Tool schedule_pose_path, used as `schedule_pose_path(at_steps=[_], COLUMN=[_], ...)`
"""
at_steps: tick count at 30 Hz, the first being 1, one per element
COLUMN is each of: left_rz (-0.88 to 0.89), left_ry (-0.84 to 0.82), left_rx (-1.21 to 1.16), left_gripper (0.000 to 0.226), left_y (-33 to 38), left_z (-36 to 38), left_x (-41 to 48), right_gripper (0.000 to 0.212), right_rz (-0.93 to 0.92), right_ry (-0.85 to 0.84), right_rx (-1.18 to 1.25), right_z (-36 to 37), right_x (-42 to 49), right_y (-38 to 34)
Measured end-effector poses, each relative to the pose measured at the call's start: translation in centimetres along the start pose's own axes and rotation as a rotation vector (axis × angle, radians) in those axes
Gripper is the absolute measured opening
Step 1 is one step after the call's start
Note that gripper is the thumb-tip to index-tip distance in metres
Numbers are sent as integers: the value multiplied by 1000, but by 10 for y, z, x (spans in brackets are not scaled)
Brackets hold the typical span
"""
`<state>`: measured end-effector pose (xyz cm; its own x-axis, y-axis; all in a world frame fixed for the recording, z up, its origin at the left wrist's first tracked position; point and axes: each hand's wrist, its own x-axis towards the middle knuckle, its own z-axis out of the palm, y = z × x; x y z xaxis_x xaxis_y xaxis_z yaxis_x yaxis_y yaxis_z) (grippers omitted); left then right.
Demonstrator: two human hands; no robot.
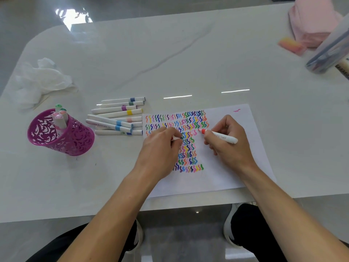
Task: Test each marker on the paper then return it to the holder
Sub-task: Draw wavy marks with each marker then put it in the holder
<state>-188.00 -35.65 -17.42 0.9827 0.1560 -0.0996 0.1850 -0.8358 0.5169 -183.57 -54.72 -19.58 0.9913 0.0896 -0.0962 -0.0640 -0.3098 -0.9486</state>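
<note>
A white paper (232, 167) covered in coloured squiggles lies near the table's front edge. My right hand (228, 142) grips an uncapped white marker with a red tip (220, 136), its tip just above the paper beside the squiggles. My left hand (160, 148) rests on the paper, fingers closed around a small white piece with a red edge, probably the marker's cap. Several capped white markers (117, 116) lie in a loose pile left of the paper. A purple cut-out holder (62, 135) at the left has a few markers standing in it.
A crumpled white tissue (41, 80) lies at the back left. At the far right are a pink cloth (313, 21), an orange-pink eraser (291, 45) and a clear case of pens (330, 48). The white table's front edge (56, 218) runs just past the paper.
</note>
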Motion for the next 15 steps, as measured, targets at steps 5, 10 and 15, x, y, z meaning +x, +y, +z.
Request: schedule_pose_path(at_steps=[5,10,15], left_rz=[0,-4,-15], left_ry=[0,9,16], left_rx=[8,12,18], left_gripper=[18,18,20], left_y=[-1,-1,-1], left_z=[0,1,2], left_x=[0,0,0], right_gripper=[26,26,28], right_rz=[10,25,38], right_ry=[-4,-13,12], right_rx=[-26,-45,-48], right_z=[1,1,1], right_x=[-1,-1,-1], right_y=[-2,-3,-5])
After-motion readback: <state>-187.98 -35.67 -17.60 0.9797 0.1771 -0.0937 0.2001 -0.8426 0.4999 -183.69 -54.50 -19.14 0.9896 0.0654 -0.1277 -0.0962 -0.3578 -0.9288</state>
